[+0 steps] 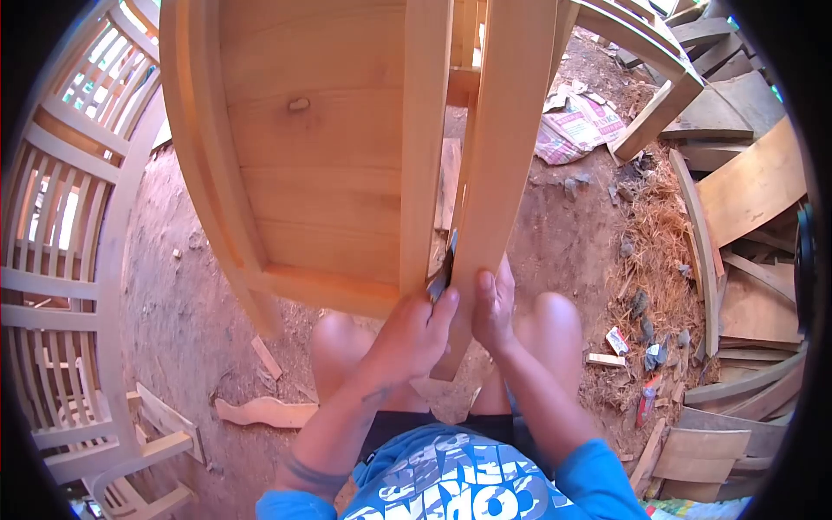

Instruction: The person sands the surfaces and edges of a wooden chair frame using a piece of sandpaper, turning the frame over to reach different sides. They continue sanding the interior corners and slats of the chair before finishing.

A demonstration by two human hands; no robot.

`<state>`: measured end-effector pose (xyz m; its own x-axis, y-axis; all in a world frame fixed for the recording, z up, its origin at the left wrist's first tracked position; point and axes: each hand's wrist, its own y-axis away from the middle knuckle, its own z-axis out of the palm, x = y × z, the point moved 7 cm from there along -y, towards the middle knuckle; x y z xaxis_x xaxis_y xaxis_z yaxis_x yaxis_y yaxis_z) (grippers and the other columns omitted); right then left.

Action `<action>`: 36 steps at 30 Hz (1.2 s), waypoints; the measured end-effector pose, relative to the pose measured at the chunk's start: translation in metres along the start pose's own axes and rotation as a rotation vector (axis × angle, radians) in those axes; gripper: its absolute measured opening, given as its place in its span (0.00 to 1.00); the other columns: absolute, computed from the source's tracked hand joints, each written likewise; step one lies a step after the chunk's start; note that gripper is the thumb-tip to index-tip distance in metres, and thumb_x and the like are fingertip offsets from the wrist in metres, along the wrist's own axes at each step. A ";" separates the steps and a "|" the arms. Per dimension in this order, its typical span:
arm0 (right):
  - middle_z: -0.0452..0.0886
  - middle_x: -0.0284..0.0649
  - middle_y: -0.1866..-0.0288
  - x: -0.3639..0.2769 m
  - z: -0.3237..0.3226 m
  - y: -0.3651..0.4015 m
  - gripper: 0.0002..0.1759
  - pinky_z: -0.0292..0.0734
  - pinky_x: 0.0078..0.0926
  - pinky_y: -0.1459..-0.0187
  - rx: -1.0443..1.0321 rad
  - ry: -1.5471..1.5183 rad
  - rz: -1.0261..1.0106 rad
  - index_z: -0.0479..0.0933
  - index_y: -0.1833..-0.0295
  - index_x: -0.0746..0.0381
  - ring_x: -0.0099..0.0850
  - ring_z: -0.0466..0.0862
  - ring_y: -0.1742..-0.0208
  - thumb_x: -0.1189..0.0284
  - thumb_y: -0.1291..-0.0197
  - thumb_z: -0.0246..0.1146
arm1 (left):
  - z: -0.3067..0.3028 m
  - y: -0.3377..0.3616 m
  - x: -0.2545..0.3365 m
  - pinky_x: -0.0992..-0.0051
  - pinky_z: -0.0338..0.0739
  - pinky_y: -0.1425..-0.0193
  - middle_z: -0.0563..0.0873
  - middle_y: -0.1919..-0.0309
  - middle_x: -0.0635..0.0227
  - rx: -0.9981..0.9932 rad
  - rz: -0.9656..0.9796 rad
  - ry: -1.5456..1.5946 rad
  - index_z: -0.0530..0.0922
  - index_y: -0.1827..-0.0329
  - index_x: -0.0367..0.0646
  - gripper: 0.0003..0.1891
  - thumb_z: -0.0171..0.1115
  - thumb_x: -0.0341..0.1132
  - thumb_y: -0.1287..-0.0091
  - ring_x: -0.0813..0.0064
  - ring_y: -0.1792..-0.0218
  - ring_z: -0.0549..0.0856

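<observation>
A wooden furniture frame (316,186) with a knotted panel stands tilted in front of me, between my knees. Its long flat post (496,147) runs down beside a narrower rail (423,147), with a slim gap between them. My left hand (414,334) is closed around a dark folded piece of sandpaper (444,270), which sticks up at the gap against the post's inner edge. Lower on that post, my right hand (494,310) grips its outer edge, thumb in front. The fingers behind the wood are partly hidden.
Slatted wooden frames (65,217) stand at the left. Stacked curved boards (745,191) fill the right side. On the dirt floor lie a wavy wood offcut (264,413), wood shavings (637,225), a printed sack (579,130) and small litter.
</observation>
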<state>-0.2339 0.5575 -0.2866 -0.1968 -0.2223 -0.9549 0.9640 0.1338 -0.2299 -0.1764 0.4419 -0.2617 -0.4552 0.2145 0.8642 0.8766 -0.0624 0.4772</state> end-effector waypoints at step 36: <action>0.74 0.52 0.47 -0.122 0.013 -0.157 0.44 0.74 0.34 0.44 0.108 0.366 -0.189 0.65 0.39 0.76 0.37 0.78 0.45 0.60 0.56 0.73 | 0.005 0.016 -0.001 0.68 0.77 0.72 0.80 0.81 0.58 0.248 0.096 -0.062 0.72 0.40 0.34 0.25 0.42 0.49 0.22 0.67 0.84 0.82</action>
<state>-0.3589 0.5512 -0.1312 -0.4033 0.1273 -0.9062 0.9144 0.0178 -0.4045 -0.1617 0.4452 -0.2557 -0.3641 0.2785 0.8888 0.9303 0.1538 0.3329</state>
